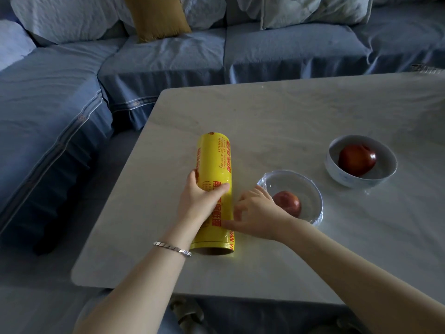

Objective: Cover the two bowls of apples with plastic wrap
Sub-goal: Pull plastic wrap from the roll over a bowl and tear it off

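Observation:
A yellow roll of plastic wrap (215,165) with red print lies lengthwise on the pale marble table (289,116). My left hand (201,198) is wrapped around its middle. My right hand (256,213) rests beside the roll, fingertips touching its right side near the lower end; I cannot tell whether they pinch any film. Just right of that hand stands the near bowl (310,189), with clear film stretched over it and a red apple (289,203) inside. Farther right is a second white bowl (385,169), uncovered, holding a red apple (356,160).
A blue sofa (168,59) with pale cushions and a mustard cushion (156,15) wraps around the table's far and left sides. The table's left edge runs close to the roll; the near edge lies under my forearms. A small object sits at the far right edge (426,68).

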The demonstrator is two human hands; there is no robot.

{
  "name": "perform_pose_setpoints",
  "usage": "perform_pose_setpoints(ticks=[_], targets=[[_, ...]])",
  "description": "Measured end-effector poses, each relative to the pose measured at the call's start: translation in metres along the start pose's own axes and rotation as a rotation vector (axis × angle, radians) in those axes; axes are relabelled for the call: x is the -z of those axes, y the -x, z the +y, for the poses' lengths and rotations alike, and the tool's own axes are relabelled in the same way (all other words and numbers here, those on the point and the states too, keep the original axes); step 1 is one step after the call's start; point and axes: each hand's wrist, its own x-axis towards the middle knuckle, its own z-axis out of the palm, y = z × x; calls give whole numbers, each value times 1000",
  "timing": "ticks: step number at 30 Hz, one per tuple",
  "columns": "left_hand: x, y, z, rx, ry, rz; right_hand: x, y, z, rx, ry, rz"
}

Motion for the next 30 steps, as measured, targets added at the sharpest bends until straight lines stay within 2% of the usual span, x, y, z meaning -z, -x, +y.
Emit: perform_pose_setpoints(ticks=[3, 5, 9, 15, 18, 25, 30], targets=[[-2, -5, -1, 29, -17, -17, -4, 0, 5, 27, -46, 52], [-3, -7, -1, 49, -29, -23, -10, 1, 4, 43, -56, 153], [-7, -6, 2, 55, -71, -14, -35, 0, -1, 90, -117, 462], [-4, -7, -1, 49, -32, -27, -46, -11, 9, 120, -109, 669], [-1, -8, -4, 58, 8, -40, -47, -11, 13, 151, -124, 661], [4, -9, -6, 59, 59, -65, -37, 6, 17, 359, -329, 551], [10, -8, -10, 83, 149, -90, -22, 30, 33, 518, -131, 442]])
